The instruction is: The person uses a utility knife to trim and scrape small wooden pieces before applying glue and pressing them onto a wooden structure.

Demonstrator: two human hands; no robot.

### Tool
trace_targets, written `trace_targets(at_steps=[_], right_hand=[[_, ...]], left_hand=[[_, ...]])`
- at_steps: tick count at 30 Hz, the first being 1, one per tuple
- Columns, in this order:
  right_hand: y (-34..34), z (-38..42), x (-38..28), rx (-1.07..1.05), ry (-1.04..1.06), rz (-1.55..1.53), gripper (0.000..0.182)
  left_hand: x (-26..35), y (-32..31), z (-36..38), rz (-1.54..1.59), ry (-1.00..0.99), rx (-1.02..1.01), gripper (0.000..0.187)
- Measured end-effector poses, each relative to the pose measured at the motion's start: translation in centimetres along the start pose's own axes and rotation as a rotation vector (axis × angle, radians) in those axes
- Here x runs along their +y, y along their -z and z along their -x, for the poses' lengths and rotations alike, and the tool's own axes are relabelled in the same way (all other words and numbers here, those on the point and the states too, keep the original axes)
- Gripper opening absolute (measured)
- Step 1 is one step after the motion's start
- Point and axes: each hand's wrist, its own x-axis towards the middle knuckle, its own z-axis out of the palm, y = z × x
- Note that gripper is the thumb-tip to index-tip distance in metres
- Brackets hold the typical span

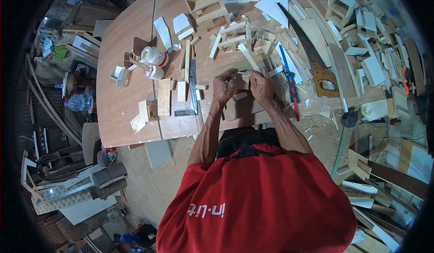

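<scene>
My left hand (224, 84) is closed, with its fingertips pinched at the left end of a small wooden piece (242, 82) near the front of the worktable. At the piece's right end my right hand (262, 84) has its fingers closed in the same way. My fingers cover both ends, so its full shape is hidden. Beneath my hands lies a flat brown board (233, 110). A narrow pale strip (247, 56) points toward my right hand from beyond it. Small wooden blocks (182, 91) and a metal square (193, 85) lie left of my left hand.
Right of my hands are a blue-and-red tool (289, 78) and a handsaw (323, 79). Two glue jars (154, 56) stand on the left of the table (117, 117). Small wooden frames (233, 38) sit at the back, and offcuts (370, 72) crowd the far right.
</scene>
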Motion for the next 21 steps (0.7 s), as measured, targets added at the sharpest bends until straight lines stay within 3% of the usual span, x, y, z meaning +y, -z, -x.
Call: trace_targets(at_steps=[4, 8, 11, 18, 21], right_hand=[[-0.8, 0.1, 0.9, 0.042, 0.099, 0.038, 0.016], [-1.1, 0.4, 1.4, 0.062, 0.100, 0.056, 0.017], [-1.3, 0.5, 1.7, 0.031, 0.078, 0.051, 0.018], [-0.8, 0.5, 0.2, 0.037, -0.048, -0.048, 0.018], [-0.7, 0.5, 0.0, 0.027, -0.060, -0.062, 0.018]], left_hand=[[-0.2, -0.5, -0.1, -0.024, -0.059, 0.077, 0.025], [-0.8, -1.6, -0.9, 0.025, 0.025, 0.187, 0.025], [-0.3, -1.7, -0.7, -0.012, -0.018, 0.232, 0.024], [-0.2, -1.7, -0.4, 0.030, 0.019, 0.219, 0.024], [-1.0, -1.8, -0.6, -0.016, -0.063, 0.212, 0.028]])
